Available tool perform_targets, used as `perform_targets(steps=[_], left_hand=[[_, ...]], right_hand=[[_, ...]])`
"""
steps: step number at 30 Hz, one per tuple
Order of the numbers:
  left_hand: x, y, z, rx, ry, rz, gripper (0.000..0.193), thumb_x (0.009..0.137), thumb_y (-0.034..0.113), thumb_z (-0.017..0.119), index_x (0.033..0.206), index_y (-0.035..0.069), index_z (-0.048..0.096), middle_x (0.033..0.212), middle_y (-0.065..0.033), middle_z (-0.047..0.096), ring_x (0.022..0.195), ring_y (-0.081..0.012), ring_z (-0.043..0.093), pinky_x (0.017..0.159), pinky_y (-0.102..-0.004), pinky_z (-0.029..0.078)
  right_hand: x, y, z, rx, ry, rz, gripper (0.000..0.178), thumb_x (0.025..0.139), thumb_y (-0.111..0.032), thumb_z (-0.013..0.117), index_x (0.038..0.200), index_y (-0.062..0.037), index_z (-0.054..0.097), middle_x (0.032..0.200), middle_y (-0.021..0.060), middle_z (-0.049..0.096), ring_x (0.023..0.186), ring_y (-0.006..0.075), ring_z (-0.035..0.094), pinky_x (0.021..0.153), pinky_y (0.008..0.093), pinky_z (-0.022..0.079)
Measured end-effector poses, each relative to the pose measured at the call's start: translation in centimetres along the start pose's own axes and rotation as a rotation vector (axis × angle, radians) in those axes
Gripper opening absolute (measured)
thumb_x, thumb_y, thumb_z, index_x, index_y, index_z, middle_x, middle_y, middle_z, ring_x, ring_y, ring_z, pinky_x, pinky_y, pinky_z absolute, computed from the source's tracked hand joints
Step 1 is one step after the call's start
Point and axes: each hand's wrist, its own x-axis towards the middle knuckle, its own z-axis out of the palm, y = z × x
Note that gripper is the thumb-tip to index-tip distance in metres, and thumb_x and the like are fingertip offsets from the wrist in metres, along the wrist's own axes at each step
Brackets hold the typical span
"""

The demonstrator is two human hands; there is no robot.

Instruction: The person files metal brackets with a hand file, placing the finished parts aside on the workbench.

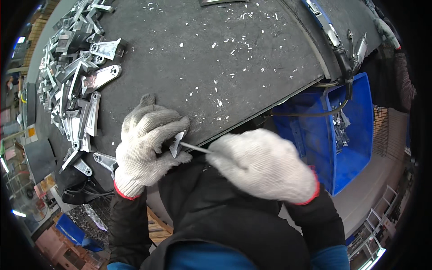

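My left hand (150, 139), in a white knit glove with a red cuff, is closed on a small silver metal part (177, 143) at the near edge of the dark worktable. Fingers hide most of that part. Also gloved, my right hand (263, 164) wraps round a tool with a thin metal shaft (195, 147); its handle is hidden in the glove. The shaft's tip meets the metal part or lies right beside it. Just left of my left hand, a loose metal bracket (104, 159) rests on the table.
A large pile of silver metal brackets (76, 85) covers the table's left side. Pale chips (219, 102) are scattered over the dark tabletop (153, 58). At right stands a blue bin (355, 135) with metal pieces inside. A blue-and-silver tool (325, 22) with a hose lies at upper right.
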Motion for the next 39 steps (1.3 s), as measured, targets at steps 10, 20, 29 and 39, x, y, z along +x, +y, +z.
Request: perform_targets(steps=[10,20,29,39], left_hand=[[-0.6,-0.1,-0.1,-0.064,-0.048,-0.068,0.073,0.058,0.028,0.099,0.127,0.016,0.079,0.131,-0.0044,0.072,0.134,-0.0316,0.061,0.123,-0.0520,0.038],[-1.3,1.2,-2.8,-0.951,0.258,-0.328,0.069,0.054,0.007,0.091,0.122,-0.004,0.077,0.134,-0.0114,0.066,0.121,-0.0186,0.065,0.100,-0.0300,0.051],[-0.8,4.3,-3.3,-1.089,0.307,-0.508,0.071,0.073,0.032,0.102,0.129,0.000,0.074,0.134,-0.0182,0.069,0.125,-0.0329,0.068,0.106,-0.0471,0.057],[4.4,5.2,0.9,-1.989,0.773,-0.211,0.047,0.106,0.030,0.072,0.146,0.008,0.059,0.122,-0.0133,0.072,0.119,-0.0357,0.068,0.131,-0.0706,0.024]], right_hand=[[-4.2,-0.3,-3.3,0.077,0.045,0.131,0.019,0.100,-0.019,0.073,0.104,-0.0024,0.079,0.089,0.0134,0.080,0.081,0.0326,0.079,0.068,0.0439,0.059],[-5.7,5.2,2.9,-0.049,0.301,0.315,0.017,0.105,-0.026,0.068,0.117,-0.0136,0.070,0.086,0.0128,0.078,0.078,0.0356,0.077,0.066,0.0490,0.059],[-5.0,7.3,0.7,0.169,0.125,0.250,0.025,0.108,-0.019,0.061,0.128,-0.0095,0.074,0.072,0.0065,0.069,0.064,0.0190,0.071,0.063,0.0365,0.055],[-4.9,8.1,-0.1,0.185,0.087,0.160,0.022,0.105,-0.021,0.066,0.125,-0.0120,0.070,0.104,0.0088,0.082,0.089,0.0327,0.079,0.079,0.0455,0.062]])
